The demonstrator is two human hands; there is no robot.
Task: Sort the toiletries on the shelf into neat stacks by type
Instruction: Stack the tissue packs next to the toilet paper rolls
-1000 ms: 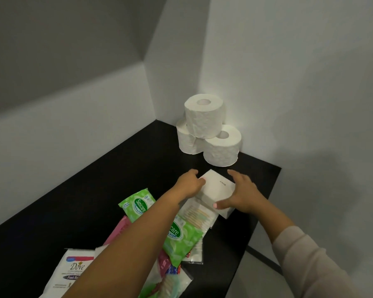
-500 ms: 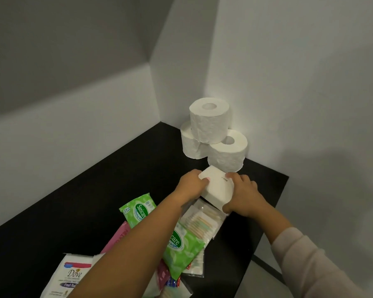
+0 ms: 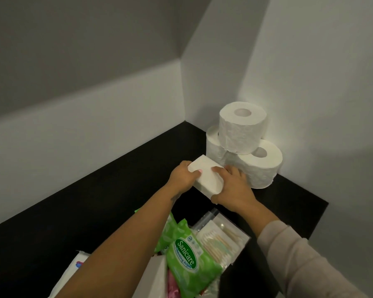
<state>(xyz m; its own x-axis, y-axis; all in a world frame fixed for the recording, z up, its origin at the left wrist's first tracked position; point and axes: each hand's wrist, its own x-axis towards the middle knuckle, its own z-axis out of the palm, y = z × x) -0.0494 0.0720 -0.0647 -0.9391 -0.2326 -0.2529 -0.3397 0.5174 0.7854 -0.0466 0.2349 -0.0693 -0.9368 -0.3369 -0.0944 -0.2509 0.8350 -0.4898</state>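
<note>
A white rectangular tissue pack is held between both hands just above the black shelf. My left hand grips its left end and my right hand clasps its right side. Directly behind it, three white toilet paper rolls sit stacked in the shelf's back corner, one on top of two. Nearer to me lie green Sanicare wipe packs and a clear bag of cotton swabs, partly under my left forearm.
Grey walls close the shelf at the left, back and right. The shelf's right edge drops off beside my right arm. A white Dove pack and pink packs lie at the bottom of the view.
Both hands have carried the white pack further back and left, close to the toilet rolls, and lifted it off the swab bag. The camera has moved in closer.
</note>
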